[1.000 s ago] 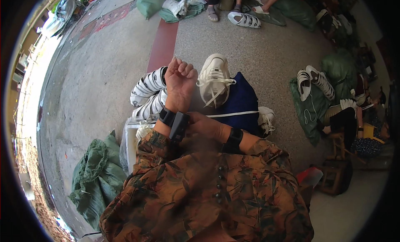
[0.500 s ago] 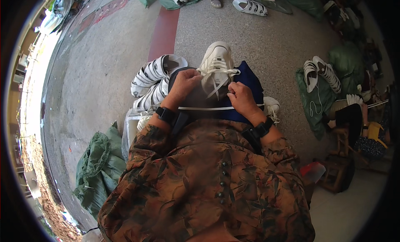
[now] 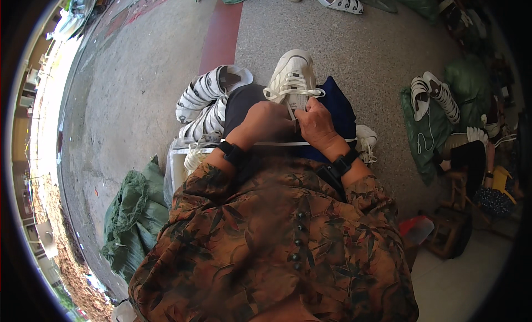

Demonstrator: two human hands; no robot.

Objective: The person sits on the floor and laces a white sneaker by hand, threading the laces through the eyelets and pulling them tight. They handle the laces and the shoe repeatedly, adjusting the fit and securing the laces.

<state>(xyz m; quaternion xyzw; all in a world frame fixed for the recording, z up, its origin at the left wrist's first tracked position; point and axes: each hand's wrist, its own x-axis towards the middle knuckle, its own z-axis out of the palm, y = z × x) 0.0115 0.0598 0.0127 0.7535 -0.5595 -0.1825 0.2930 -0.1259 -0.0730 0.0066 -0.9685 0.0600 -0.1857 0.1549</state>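
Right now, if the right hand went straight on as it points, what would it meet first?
Likely the cream sneaker, around its tongue; the right hand may be touching it there, but depth is unclear.

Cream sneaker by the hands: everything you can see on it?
The cream sneaker has its rounded toe pointing away from the wearer, laced side up; upper material is hard to tell. Pale laces cross its front and spread to both sides. The left hand and right hand meet at its near end, hiding it; exact grip unclear. Navy cloth lies right of it.
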